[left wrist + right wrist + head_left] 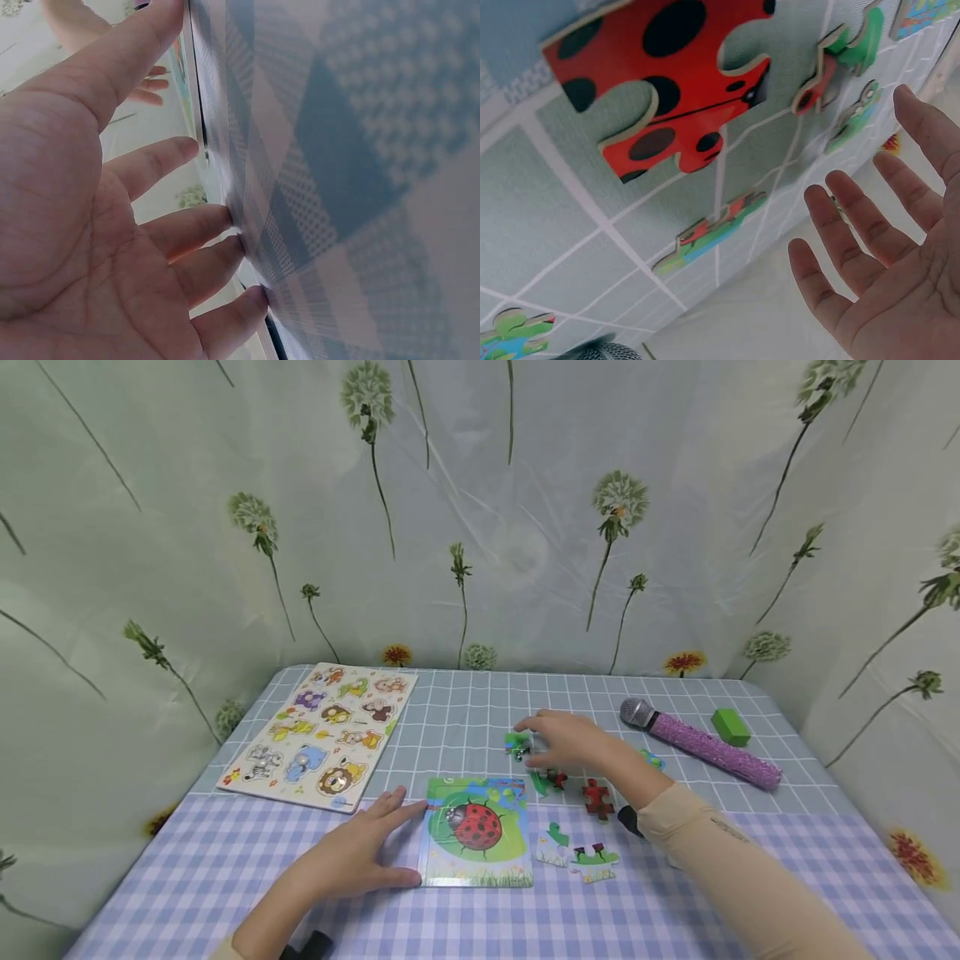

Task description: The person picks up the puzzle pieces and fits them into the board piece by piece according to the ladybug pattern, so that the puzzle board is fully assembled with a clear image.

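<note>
The square ladybug puzzle picture (477, 852) lies flat on the cloth in front of me. My left hand (356, 852) rests at its left side, fingers spread, with thumb and fingertips right at the edge. In the left wrist view the fingertips (255, 298) meet the tablecloth. My right hand (573, 743) is over loose jigsaw pieces, its fingers loosely bent around a green piece (516, 742) without gripping it. A red spotted piece (667, 82) and a red-and-green piece (712, 232) lie beneath this hand.
More pieces lie right of the picture, among them a grassy corner piece (597, 860) and a small green-and-white piece (553, 847). A wooden animal puzzle board (288, 727) is at the back left. A purple glitter microphone (705, 743) and a green block (730, 727) lie at the right.
</note>
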`<state>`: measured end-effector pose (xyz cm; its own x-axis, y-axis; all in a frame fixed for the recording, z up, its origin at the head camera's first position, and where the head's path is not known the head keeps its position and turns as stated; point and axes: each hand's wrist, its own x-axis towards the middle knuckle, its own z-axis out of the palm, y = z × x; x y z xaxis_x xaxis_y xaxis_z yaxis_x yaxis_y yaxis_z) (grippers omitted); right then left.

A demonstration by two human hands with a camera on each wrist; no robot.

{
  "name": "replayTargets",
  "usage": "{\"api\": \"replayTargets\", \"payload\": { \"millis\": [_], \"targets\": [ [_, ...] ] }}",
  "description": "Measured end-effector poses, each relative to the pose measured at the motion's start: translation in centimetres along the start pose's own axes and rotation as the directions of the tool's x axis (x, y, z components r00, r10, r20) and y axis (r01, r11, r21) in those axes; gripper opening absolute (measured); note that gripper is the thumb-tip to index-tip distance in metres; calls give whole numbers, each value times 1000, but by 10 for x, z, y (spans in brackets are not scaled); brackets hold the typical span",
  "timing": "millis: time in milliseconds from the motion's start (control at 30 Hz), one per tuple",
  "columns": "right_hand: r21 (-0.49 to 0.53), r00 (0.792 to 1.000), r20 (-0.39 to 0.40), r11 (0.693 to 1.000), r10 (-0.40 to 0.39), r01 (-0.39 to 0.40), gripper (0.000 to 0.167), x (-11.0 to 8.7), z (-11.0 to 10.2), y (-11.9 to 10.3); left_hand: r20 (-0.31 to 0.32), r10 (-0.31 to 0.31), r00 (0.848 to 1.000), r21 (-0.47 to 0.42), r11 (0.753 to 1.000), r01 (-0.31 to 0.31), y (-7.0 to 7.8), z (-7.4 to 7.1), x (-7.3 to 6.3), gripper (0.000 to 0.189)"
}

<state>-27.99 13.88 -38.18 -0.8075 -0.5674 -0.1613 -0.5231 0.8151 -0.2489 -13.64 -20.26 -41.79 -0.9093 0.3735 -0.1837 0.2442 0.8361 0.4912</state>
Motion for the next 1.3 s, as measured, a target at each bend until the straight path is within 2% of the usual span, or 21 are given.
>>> {"api": "replayTargets", "payload": {
  "millis": [300, 500, 900, 1300],
  "targets": [
    [8, 1000, 20, 1000, -11, 11, 57, 14, 4, 4, 13, 10, 1000, 7, 1000, -10, 2, -2, 0, 95],
    [15, 1000, 15, 1000, -21, 21, 53, 21, 9, 7, 34, 18, 999, 30, 999, -19, 5, -5, 5, 94],
    [57, 1000, 15, 998, -20, 19, 49, 28, 10, 8, 3, -19, 1000, 104, 994, 18, 15, -5, 6, 92],
    [123, 999, 3, 991, -51, 50, 47, 30, 12, 14, -16, -18, 1000, 99, 995, 19, 16, -3, 6, 94]
  ]
}}
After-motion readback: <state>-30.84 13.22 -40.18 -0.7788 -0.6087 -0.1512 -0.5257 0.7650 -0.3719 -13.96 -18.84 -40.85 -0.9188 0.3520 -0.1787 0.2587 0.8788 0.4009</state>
